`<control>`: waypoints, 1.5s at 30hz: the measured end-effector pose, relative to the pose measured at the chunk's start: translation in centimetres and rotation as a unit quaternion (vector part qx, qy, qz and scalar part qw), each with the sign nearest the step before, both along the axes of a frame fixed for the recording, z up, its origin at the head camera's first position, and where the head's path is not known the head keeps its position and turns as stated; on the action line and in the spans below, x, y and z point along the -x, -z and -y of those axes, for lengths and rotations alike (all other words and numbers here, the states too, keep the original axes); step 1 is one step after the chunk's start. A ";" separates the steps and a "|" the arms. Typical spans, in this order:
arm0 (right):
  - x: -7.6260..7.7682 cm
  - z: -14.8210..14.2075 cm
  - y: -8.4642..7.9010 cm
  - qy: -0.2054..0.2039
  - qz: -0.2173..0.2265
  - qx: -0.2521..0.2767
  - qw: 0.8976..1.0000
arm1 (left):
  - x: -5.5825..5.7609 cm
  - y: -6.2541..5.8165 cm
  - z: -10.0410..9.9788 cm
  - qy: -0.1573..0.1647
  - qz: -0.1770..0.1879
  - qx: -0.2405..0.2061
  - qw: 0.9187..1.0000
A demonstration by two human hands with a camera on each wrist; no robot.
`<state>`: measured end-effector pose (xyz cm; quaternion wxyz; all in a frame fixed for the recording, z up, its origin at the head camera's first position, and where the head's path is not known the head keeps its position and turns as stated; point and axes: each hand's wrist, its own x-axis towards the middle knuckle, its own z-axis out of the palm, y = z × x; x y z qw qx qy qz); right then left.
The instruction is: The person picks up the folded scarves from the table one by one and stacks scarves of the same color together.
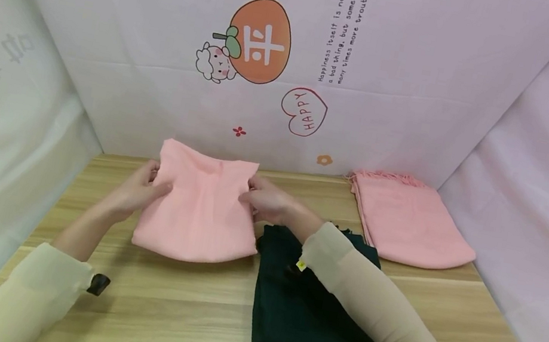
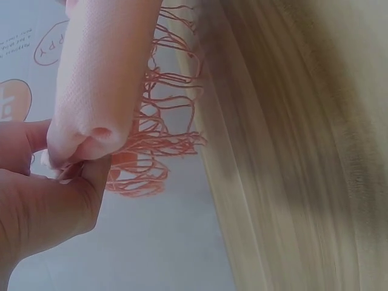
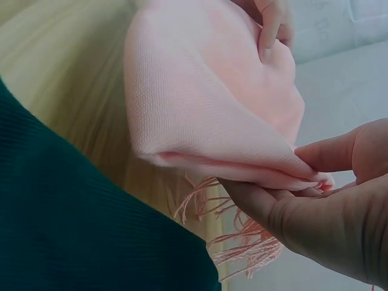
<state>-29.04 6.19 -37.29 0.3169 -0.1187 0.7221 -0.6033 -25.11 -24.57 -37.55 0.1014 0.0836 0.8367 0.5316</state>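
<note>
A folded pink scarf is held up between both hands over the left part of the table. At its left edge the left hand grips the cloth, thumb in front. The right hand pinches the opposite edge between thumb and fingers. In the left wrist view, the scarf shows a rounded fold with pink fringe hanging behind it, and the left hand pinches its end. From the right wrist, layered folds of the scarf lie between the thumb and fingers of the right hand.
A dark green folded scarf lies on the wooden table, under the right forearm. Another pink folded scarf with fringe sits at the back right. A white printed sheet stands behind the table, with white cloth at both sides.
</note>
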 end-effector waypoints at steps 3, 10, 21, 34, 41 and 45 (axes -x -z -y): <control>-0.5 -0.1 0.1 0.000 0.003 0.000 1.000 | -0.3 0.1 0.0 -0.001 -0.002 0.004 1.000; -1.8 -0.3 -0.1 -0.010 -0.001 -0.011 1.000 | -1.1 0.3 0.7 0.033 -0.005 -0.008 0.999; -4.2 -0.8 1.0 -0.027 0.003 0.007 1.000 | -2.7 0.9 1.5 0.072 0.010 -0.029 0.997; -6.4 -1.7 2.0 -0.039 0.021 0.016 0.999 | -4.2 1.9 1.4 0.092 0.051 -0.077 0.991; -6.8 -1.9 2.5 -0.044 0.026 0.020 0.998 | -5.1 2.2 1.3 0.092 0.046 -0.071 0.992; -7.1 -1.9 2.9 -0.053 0.028 0.019 0.998 | -5.5 2.4 1.3 0.091 0.052 -0.064 0.992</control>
